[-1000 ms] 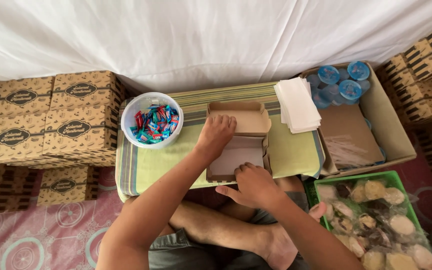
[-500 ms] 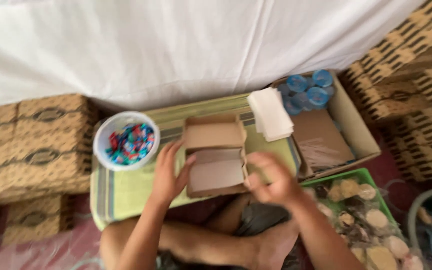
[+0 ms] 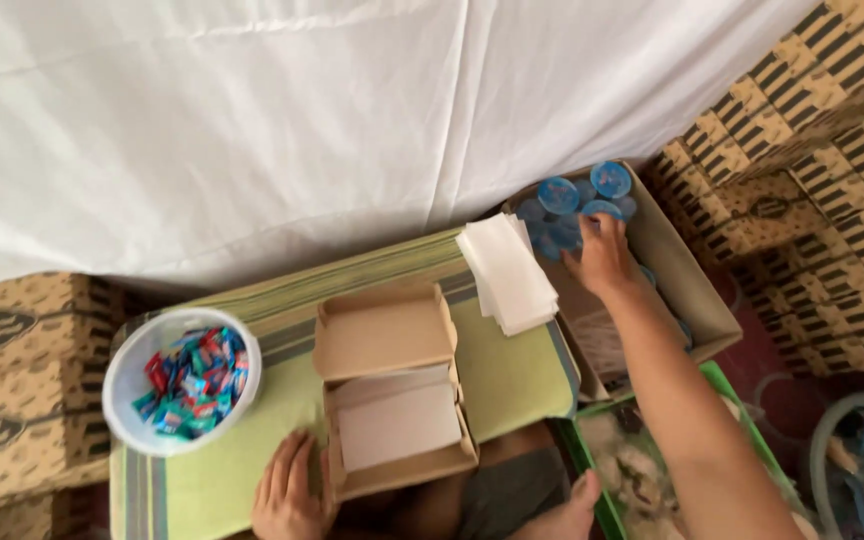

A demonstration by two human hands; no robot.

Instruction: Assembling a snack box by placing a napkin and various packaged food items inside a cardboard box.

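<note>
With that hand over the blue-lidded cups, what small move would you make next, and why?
Probably close the right hand around one of the blue-lidded plastic cups and lift it. The fingers already rest among them in the big cardboard carton, while the open brown cardboard box, lined with white paper, holds nothing else and the left hand rests at its side.

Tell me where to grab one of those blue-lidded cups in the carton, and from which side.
Take a blue-lidded cup by its rim, from straight above. The cups stand upright and packed together in the cardboard carton, so only their lids are exposed. The right hand already reaches in from above.
</note>
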